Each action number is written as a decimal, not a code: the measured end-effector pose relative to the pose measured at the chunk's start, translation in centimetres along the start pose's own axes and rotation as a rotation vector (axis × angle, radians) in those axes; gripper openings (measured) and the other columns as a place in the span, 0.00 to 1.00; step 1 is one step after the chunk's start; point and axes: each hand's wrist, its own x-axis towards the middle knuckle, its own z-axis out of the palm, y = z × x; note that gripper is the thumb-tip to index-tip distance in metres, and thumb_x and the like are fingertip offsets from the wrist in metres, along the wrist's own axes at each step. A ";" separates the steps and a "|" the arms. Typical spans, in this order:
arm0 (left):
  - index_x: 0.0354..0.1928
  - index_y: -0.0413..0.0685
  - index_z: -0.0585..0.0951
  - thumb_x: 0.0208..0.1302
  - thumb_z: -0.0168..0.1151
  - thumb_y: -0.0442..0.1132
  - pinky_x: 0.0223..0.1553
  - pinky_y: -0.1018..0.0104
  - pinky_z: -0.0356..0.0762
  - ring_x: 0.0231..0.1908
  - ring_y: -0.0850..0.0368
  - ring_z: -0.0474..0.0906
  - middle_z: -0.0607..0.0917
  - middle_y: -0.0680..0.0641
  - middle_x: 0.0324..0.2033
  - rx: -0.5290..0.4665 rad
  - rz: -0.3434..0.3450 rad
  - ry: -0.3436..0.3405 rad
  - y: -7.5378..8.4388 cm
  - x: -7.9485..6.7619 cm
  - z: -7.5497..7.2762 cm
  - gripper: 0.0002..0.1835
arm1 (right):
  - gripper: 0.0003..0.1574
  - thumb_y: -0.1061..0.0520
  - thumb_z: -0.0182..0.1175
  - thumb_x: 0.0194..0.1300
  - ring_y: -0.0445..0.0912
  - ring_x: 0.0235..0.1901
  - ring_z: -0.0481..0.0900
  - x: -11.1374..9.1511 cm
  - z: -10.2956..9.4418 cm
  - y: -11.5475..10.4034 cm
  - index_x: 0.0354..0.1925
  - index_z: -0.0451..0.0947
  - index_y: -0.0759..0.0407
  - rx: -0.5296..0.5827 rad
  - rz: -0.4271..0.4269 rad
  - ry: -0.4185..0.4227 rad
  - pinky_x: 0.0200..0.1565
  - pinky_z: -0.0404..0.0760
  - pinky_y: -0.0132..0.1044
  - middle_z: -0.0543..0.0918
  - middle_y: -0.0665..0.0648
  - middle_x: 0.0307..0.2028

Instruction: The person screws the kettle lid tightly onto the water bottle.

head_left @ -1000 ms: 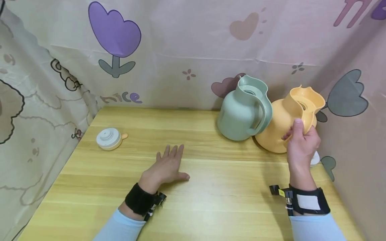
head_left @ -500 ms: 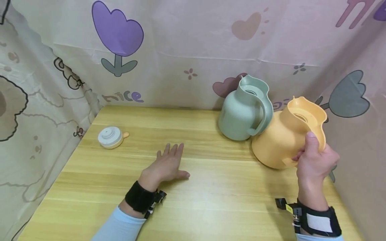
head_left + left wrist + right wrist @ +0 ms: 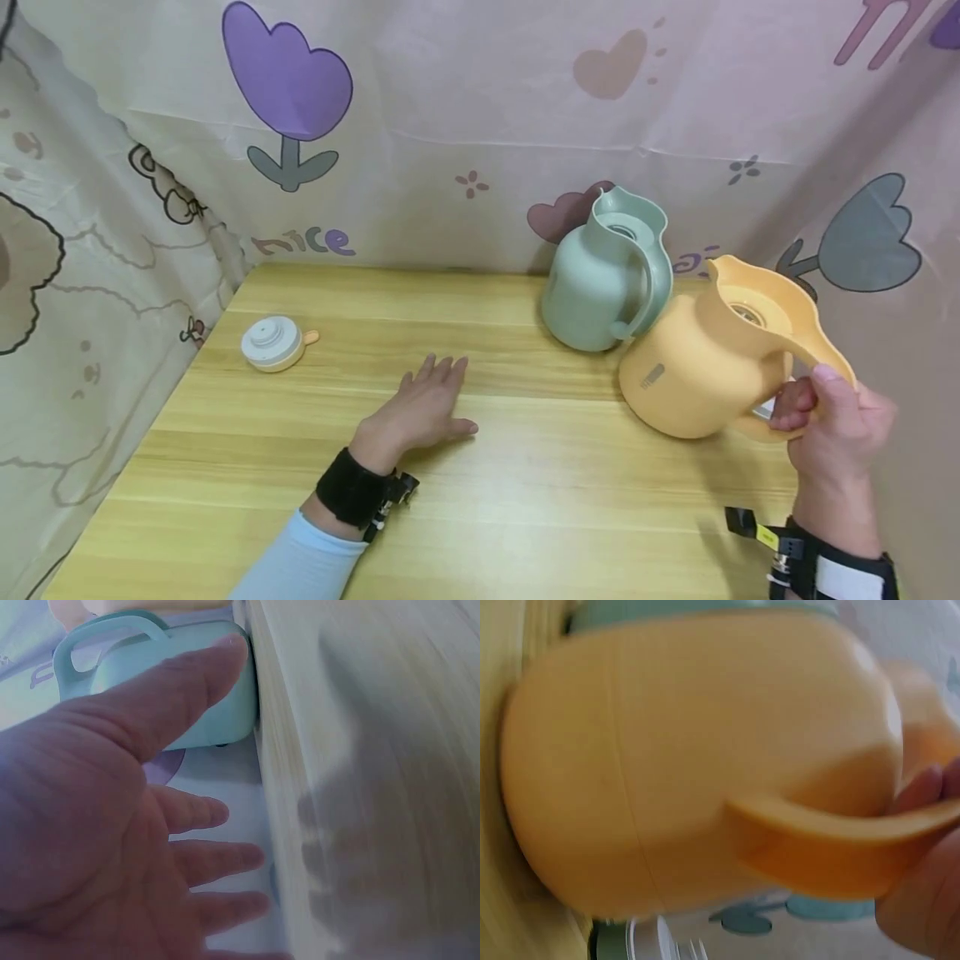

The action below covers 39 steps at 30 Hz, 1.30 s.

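Observation:
My right hand grips the handle of a yellow insulated jug at the right of the table. The jug's spout faces away to the back left, and its neck is uncapped. In the right wrist view, the fingers wrap the upper part of the handle. Just behind it stands a green jug of the same shape, overlapped by the yellow one in the head view. My left hand holds nothing, its fingers straight and spread low over the table's middle; its shadow shows in the left wrist view.
A white and yellow jug lid lies upside down at the back left. Beyond the yellow jug, a white and green lid shows in the right wrist view. Printed curtains enclose the wooden table at the back and sides.
My right hand has drawn the yellow jug forward and slightly left, swinging its handle out to the right. The left hand has hardly moved, and the green jug stands where it was.

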 end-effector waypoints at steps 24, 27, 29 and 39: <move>0.75 0.48 0.50 0.59 0.63 0.62 0.69 0.36 0.46 0.73 0.40 0.39 0.51 0.38 0.74 -0.004 -0.019 0.000 -0.8 -0.2 -0.6 0.51 | 0.21 0.76 0.34 0.61 0.45 0.11 0.63 0.2 3.4 1.9 0.14 0.61 0.70 0.391 0.151 -0.819 0.11 0.58 0.30 0.63 0.58 0.11; 0.75 0.47 0.50 0.58 0.64 0.62 0.69 0.36 0.46 0.73 0.40 0.40 0.51 0.38 0.74 -0.003 -0.025 0.007 -1.0 -0.2 -0.7 0.51 | 0.21 0.77 0.35 0.61 0.46 0.11 0.62 0.1 4.4 2.6 0.15 0.61 0.70 0.380 0.184 -0.837 0.11 0.57 0.31 0.62 0.58 0.11; 0.75 0.47 0.50 0.58 0.64 0.62 0.69 0.36 0.46 0.73 0.40 0.40 0.51 0.37 0.74 -0.003 -0.030 0.009 -1.2 -0.2 -0.9 0.51 | 0.20 0.79 0.35 0.61 0.46 0.11 0.60 0.1 5.0 3.1 0.16 0.62 0.71 0.362 0.215 -0.834 0.10 0.56 0.32 0.61 0.59 0.11; 0.75 0.44 0.50 0.59 0.64 0.61 0.69 0.37 0.46 0.73 0.39 0.41 0.51 0.37 0.74 -0.034 -0.048 0.017 -2.0 -0.8 -2.2 0.51 | 0.16 0.80 0.38 0.62 0.47 0.09 0.57 -0.3 8.1 4.8 0.22 0.68 0.73 0.204 0.320 -0.782 0.08 0.53 0.38 0.60 0.58 0.11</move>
